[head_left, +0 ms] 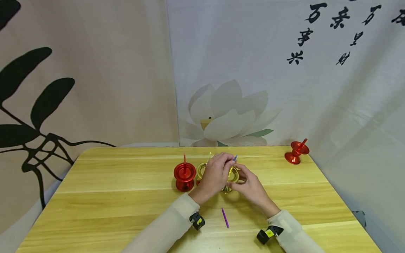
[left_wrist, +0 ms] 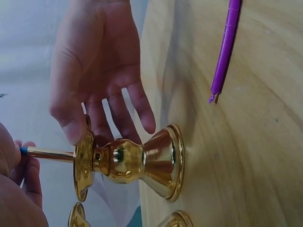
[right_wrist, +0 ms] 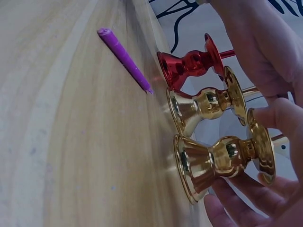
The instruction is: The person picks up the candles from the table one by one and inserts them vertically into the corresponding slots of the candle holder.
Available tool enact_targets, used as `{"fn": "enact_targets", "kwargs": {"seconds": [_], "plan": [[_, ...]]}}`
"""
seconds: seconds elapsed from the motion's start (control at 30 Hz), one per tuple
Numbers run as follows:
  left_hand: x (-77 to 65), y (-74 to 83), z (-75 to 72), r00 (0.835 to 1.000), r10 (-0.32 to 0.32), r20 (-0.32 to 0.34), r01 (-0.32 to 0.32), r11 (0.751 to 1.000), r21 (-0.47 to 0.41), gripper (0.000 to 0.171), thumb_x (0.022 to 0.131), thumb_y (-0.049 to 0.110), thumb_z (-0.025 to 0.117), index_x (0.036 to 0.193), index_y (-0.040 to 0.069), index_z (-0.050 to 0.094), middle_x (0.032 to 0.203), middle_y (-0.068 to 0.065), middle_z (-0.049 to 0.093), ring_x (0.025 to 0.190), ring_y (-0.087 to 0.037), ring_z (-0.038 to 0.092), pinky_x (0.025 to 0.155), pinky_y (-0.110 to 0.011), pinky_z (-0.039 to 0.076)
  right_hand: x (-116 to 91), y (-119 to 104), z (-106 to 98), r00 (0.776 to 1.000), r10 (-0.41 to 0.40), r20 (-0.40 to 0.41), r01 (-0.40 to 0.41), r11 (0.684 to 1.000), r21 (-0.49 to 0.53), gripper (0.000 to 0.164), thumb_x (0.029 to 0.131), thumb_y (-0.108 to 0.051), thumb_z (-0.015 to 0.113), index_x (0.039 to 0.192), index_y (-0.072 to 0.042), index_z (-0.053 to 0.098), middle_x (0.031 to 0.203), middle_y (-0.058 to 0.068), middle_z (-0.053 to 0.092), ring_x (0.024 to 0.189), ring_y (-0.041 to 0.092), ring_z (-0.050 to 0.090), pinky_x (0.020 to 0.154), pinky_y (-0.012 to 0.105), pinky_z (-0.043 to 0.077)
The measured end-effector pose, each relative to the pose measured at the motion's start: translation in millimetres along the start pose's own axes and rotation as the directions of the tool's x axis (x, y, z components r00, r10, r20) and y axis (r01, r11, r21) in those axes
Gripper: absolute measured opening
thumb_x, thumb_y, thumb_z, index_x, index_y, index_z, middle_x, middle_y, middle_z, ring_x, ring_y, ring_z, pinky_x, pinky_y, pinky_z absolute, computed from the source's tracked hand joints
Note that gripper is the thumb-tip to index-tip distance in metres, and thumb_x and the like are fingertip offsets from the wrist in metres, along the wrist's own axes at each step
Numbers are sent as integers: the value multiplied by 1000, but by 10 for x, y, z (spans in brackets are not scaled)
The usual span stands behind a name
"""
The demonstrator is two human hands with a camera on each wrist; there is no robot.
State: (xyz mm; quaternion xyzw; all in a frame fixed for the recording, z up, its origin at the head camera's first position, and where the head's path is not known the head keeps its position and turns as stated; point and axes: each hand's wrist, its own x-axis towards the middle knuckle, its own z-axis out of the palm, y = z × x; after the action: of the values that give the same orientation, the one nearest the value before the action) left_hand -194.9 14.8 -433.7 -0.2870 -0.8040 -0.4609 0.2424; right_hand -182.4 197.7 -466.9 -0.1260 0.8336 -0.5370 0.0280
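One candlestick (left_wrist: 124,161) in right hand (head_left: 251,183)

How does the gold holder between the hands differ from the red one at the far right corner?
The right hand holds the gold holder; no hand touches the red holder. Above the gold holder, the left hand pinches a blue stick; the red holder bears a red stick. The gold holder stands beside another gold one; the red holder stands apart. Both have flared bases and dished tops.

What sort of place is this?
Probably an indoor recording corner: a pale cloth hanging printed with black calligraphy, a yellow wood-grain table and black wrist-worn devices.
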Motion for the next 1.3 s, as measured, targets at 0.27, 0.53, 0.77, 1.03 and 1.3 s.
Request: {"fn": "enact_targets", "kwargs": {"seconds": [0.27, 0.53, 0.77, 1.03, 1.3], "plan": [[-112, 81, -34, 994, -100, 54, 96, 992, 76, 22, 107, 7, 71, 128, -2, 68, 113, -10, 72, 101, -24, 69, 88, -38, 60, -3, -6, -12, 1000, 5, 5, -5, 1000, -1, 67, 94, -9, 85, 154, -5, 56, 128, 16, 75, 124, 38, 70, 94, 37, 59], [-349, 350, -250, 978, -161, 132, 137, 976, 171, 42, 101, 12, 77, 137, -4, 63, 124, -13, 69, 109, -27, 66, 93, -45, 59, 14, -1, -11, 1000, -25, 19, 25, 1000, 6, 63, 97, -4, 81, 154, 1, 54, 136, 22, 71, 128, 41, 68, 103, 45, 57], [-596, 488, -498, 941, -203, 271, 165, 974, 157, 21, 98, 19, 81, 107, 9, 65, 97, 1, 63, 84, -10, 58, 74, -27, 53, 57, 8, 14, 1000, -18, 16, 18, 1000, 13, 67, 96, -5, 83, 155, 3, 52, 133, 22, 73, 123, 39, 71, 98, 37, 59], [-879, 438, -469, 819, -318, 479, 198, 938, 284, 34, 96, 38, 82, 89, 12, 62, 82, 10, 55, 68, -7, 52, 63, -25, 46, 68, 6, 1, 999, 22, 24, -22, 999, 37, 74, 94, -9, 86, 158, 1, 49, 138, 22, 71, 126, 39, 70, 98, 29, 56], [-962, 379, -315, 765, -366, 531, 193, 915, 353, 43, 98, 46, 81, 81, 12, 60, 73, 6, 50, 62, -11, 51, 55, -29, 45, 71, 2, 10, 999, 30, 20, -30, 999, 23, 73, 95, -9, 86, 157, 0, 50, 136, 21, 73, 127, 37, 70, 97, 28, 56]]}}
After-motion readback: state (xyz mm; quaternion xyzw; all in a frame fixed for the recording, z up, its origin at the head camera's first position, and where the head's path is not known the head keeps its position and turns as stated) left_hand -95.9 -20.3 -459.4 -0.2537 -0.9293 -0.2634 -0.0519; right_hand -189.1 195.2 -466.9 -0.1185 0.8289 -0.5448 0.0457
